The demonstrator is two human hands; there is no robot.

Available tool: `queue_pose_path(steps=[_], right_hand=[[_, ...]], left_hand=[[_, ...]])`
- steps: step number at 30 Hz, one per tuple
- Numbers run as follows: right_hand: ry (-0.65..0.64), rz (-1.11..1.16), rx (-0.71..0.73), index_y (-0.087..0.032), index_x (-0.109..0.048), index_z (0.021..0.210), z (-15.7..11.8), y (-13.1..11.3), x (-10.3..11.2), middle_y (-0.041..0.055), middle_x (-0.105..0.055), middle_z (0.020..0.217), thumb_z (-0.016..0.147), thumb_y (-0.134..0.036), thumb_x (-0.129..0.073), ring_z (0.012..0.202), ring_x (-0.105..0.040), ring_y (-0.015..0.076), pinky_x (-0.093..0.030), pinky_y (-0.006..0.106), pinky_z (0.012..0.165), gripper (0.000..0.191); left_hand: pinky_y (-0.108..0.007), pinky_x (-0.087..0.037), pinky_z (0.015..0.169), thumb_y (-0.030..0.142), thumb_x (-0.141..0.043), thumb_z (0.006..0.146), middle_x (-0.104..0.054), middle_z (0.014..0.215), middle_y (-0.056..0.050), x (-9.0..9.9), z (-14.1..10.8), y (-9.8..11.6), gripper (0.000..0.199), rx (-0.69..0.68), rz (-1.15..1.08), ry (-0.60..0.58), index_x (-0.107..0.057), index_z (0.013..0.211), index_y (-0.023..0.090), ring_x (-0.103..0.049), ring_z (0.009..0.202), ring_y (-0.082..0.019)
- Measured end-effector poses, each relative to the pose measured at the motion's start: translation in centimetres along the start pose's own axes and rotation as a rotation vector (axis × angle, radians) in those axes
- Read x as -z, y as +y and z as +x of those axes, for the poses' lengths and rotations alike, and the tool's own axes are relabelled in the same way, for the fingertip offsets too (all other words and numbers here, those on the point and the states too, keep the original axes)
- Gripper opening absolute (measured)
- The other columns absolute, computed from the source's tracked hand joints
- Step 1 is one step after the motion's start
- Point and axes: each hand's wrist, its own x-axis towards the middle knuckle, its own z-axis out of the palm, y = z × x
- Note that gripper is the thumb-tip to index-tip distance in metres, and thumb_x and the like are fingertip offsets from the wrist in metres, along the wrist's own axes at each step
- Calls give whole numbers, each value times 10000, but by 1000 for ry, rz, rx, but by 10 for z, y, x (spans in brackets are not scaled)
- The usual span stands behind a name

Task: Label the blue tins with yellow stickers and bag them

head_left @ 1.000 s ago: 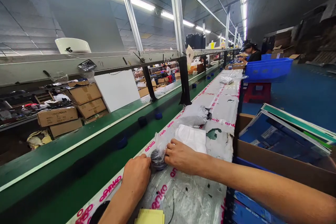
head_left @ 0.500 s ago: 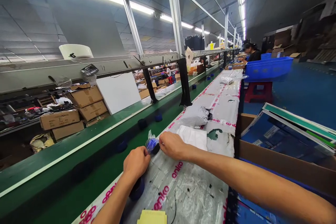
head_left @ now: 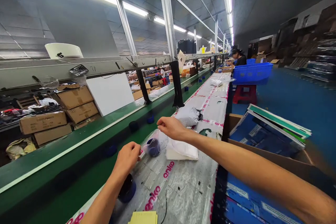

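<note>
A dark blue round item (head_left: 153, 147) sits inside a clear plastic bag (head_left: 163, 139) on the plastic-covered table. My left hand (head_left: 129, 154) is closed on the bag's left edge, fingers pinched. Up at the bag's far right side, my right hand (head_left: 169, 126) pinches the film. Below my left wrist stands a second dark blue round item (head_left: 127, 189), partly hidden by the forearm. White sheets (head_left: 182, 149) lie just right of the bag, with a stuffed white plastic bag (head_left: 187, 116) behind them.
A green conveyor belt (head_left: 86, 154) with several dark blue items runs along the left. Yellow paper (head_left: 143, 218) lies at the near edge. At the right are a carton (head_left: 273, 150) of blue sheets and a blue tub (head_left: 252, 73) on a red stool. A person sits farther back.
My hands have moved apart, and the bag is now spread between them around the blue item. The view has turned slightly to the right.
</note>
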Motion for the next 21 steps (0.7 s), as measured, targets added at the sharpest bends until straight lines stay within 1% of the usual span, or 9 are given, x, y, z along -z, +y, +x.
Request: queue_pose_path(steps=[3, 5, 6, 9, 11, 14, 16, 18, 21], right_hand=[[75, -105, -9, -182, -720, 1005, -42, 5, 10, 78, -764, 957, 999, -431, -557, 908, -698, 233, -441, 307, 751, 298], [68, -302, 31, -142, -732, 953, -69, 5, 8, 146, -749, 954, 940, -588, -596, 924, -690, 296, -458, 345, 753, 467], [38, -371, 51, -118, -738, 950, -79, 5, 5, 179, -741, 971, 909, -596, -634, 950, -682, 324, -466, 355, 750, 491], [-60, -372, 40, -86, -749, 936, -91, 1, -5, 212, -734, 998, 917, -336, -661, 982, -676, 330, -477, 347, 747, 266], [-72, -294, 3, -96, -749, 923, -87, 0, -5, 195, -742, 998, 927, -175, -583, 963, -688, 295, -477, 334, 756, 184], [-47, -213, -5, -138, -744, 973, -75, 2, 5, 134, -753, 997, 958, -171, -525, 929, -695, 243, -485, 315, 760, 222], [-77, 18, -41, -160, -730, 964, -70, 3, 12, 74, -747, 901, 955, -230, -549, 827, -687, 196, -495, 281, 697, 195], [-122, 433, -114, -160, -701, 907, -69, 3, 13, 25, -698, 783, 903, -302, -622, 721, -647, 159, -498, 249, 613, 162], [-171, 946, -168, -156, -648, 815, -74, -3, 6, -5, -631, 720, 767, -405, -759, 677, -597, 141, -506, 238, 553, 276]], left_hand=[[-327, -450, 655, 506, -409, 973, -697, 790, -27, -1, -5, 1, 417, 22, -20, 60, -612, 766, 206, -661, 688, -197], [-352, -420, 674, 554, -399, 939, -700, 798, -47, 4, -9, 5, 423, 38, -5, 152, -614, 777, 227, -664, 751, -256], [-362, -407, 689, 568, -418, 919, -700, 811, -57, 7, -11, 8, 407, 41, 5, 206, -612, 794, 233, -655, 786, -279], [-368, -385, 724, 532, -467, 883, -696, 869, -76, 13, -18, 18, 330, 11, 14, 320, -597, 819, 235, -623, 848, -295], [-358, -385, 732, 512, -490, 868, -693, 901, -73, 13, -24, 25, 303, -43, -8, 327, -599, 813, 234, -616, 851, -276], [-336, -383, 739, 507, -539, 844, -686, 899, -46, 5, -39, 33, 288, -142, -67, 283, -619, 810, 233, -603, 838, -237], [-320, -374, 700, 541, -550, 844, -660, 804, -21, -2, -52, 37, 325, -188, -126, 218, -625, 784, 230, -569, 759, -207], [-306, -353, 634, 611, -543, 848, -597, 671, -1, -8, -66, 39, 417, -205, -200, 126, -610, 714, 222, -507, 649, -178], [-287, -360, 587, 701, -540, 838, -559, 599, 4, -14, -81, 41, 532, -200, -330, -17, -608, 663, 203, -486, 589, -157]])
